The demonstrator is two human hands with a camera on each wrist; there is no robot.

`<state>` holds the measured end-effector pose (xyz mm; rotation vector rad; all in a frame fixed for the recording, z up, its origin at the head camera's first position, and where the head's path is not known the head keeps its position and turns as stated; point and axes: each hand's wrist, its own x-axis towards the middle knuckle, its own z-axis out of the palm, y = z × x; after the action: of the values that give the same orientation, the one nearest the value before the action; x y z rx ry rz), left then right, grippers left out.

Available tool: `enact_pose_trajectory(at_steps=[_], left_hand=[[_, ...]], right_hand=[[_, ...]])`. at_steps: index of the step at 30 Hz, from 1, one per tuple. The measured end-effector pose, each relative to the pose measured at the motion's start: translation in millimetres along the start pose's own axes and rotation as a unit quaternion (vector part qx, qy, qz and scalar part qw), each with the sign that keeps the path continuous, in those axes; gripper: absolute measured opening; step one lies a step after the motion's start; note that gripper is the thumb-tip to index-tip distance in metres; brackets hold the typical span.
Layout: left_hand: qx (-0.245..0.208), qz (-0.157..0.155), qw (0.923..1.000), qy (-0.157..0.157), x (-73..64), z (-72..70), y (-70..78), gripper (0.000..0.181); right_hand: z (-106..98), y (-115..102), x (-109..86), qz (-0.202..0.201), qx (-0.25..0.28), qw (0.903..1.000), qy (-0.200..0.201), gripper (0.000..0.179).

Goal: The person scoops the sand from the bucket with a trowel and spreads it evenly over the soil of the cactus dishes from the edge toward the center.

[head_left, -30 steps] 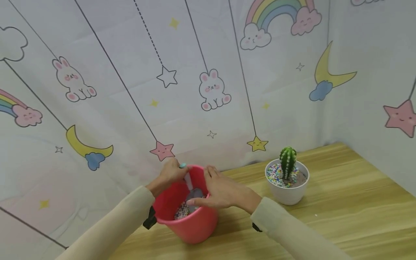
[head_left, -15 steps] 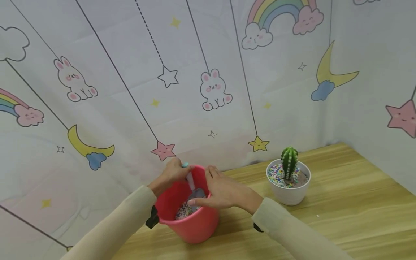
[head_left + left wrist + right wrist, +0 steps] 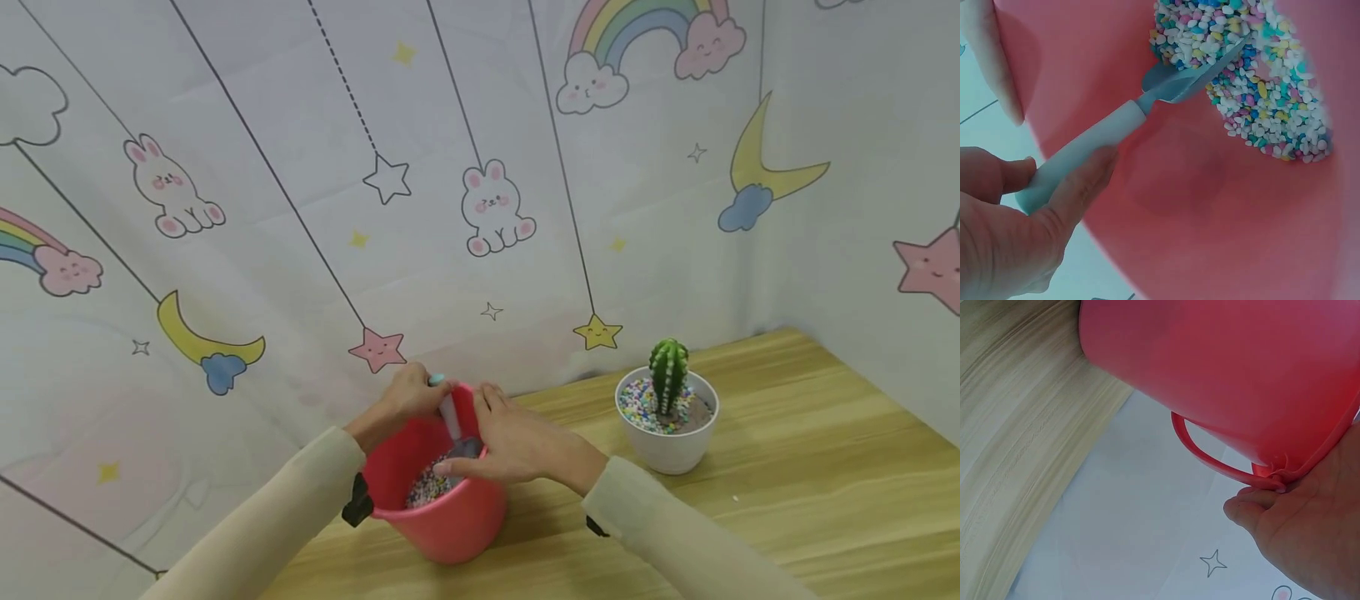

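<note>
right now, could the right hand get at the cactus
Probably yes: the right hand touches the bucket and would first have to come away, but nothing visible stands on the table between bucket and cactus.

In the head view we see soft, even, rather muted indoor light, with a faint shadow on the table (image 3: 787,433) just right of the bucket (image 3: 450,529). The left wrist view looks dimmer and cooler to us, greyish over the left hand (image 3: 1016,240), with the pebbles (image 3: 1279,119) fairly crisp and the bucket wall blurred. In the right wrist view we notice table grain bowed by distortion and brighter red near the bucket's rim.
</note>
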<state>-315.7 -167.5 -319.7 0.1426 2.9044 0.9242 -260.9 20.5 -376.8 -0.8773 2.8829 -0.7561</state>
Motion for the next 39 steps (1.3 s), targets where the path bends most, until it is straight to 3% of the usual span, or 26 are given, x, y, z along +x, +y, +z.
enact_pose_trajectory(at_steps=[4,13,19,39], left_hand=[[-0.008,0.002,0.9999,-0.008,-0.6,-1.1,-1.5,0.049],[-0.044,-0.004,0.9985,-0.033,-3.1,-5.9,-4.6,0.034],[-0.092,-0.017,0.9942,-0.054,-3.4,-11.4,-8.3,0.034],[-0.186,-0.041,0.9777,-0.088,1.0,-27.9,-42.2,0.043]], right_hand=[[0.1,0.7,0.8,0.000,0.006,1.0000,0.000,0.126],[2.4,3.5,0.8,0.001,0.017,0.9998,-0.004,0.123],[2.9,3.7,1.0,-0.001,0.018,0.9998,-0.004,0.122],[2.2,2.9,1.8,0.007,0.012,0.9999,-0.002,0.126]])
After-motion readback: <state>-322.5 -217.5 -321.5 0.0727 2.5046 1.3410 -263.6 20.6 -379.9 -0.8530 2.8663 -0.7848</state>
